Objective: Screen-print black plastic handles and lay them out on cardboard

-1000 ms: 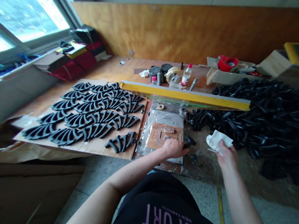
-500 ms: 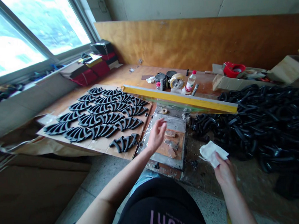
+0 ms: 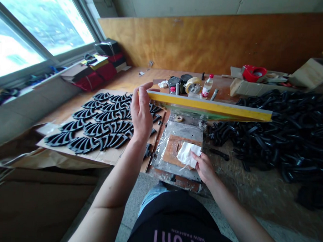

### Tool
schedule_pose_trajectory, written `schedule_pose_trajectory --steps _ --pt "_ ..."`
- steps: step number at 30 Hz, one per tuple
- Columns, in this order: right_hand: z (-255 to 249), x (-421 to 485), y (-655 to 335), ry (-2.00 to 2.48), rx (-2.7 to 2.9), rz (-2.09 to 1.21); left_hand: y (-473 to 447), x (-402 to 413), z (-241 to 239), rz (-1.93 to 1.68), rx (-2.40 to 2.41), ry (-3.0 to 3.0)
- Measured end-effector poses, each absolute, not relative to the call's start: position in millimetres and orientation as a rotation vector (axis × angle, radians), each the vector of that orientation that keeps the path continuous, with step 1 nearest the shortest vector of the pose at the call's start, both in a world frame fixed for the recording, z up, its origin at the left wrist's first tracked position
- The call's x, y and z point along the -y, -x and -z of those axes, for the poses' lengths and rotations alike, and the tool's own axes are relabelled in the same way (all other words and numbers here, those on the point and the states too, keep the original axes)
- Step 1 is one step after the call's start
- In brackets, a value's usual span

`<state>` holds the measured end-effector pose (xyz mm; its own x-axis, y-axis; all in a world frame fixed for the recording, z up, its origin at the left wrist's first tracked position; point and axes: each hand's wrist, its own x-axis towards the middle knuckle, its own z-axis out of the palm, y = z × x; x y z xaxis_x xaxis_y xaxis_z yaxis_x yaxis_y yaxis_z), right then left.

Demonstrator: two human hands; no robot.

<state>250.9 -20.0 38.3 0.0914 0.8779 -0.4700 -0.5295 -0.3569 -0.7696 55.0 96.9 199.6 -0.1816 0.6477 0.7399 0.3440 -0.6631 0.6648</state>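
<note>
My left hand (image 3: pixel 141 111) is raised with its fingers together, the fingertips at the left end of a long yellow-framed screen (image 3: pixel 210 106) that stands tilted above a metal plate (image 3: pixel 182 131). Nothing is visibly held in that hand. My right hand (image 3: pixel 204 168) presses a crumpled white cloth (image 3: pixel 188 154) onto the brown pad (image 3: pixel 171 150) on that plate. Rows of curved black plastic parts (image 3: pixel 102 127) lie on a cardboard sheet (image 3: pixel 106 156) to the left.
A big heap of black curved parts (image 3: pixel 284 126) covers the bench on the right. Behind the screen stand tins (image 3: pixel 174 82), a tape roll (image 3: pixel 193 86) and a small bottle (image 3: pixel 207 86). A red tape dispenser (image 3: pixel 253 73) sits on boxes at the back right. A window is at the left.
My left hand rose from the plate up to the left end of the yellow frame. My right hand carried the white cloth leftward and set it on the brown pad.
</note>
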Motion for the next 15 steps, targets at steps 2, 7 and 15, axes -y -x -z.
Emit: schedule_pose_trajectory --steps 2,7,15 --pt "-37 17 -245 1.195 0.447 -1.549 -53 -98 -201 -1.913 -1.157 -1.856" --pt "-39 9 -235 1.204 0.491 -1.469 -53 -92 -182 -2.05 -1.207 -1.633" --pt "-56 5 -221 1.209 0.574 -1.385 -75 -28 -78 -1.014 -1.181 -1.602"
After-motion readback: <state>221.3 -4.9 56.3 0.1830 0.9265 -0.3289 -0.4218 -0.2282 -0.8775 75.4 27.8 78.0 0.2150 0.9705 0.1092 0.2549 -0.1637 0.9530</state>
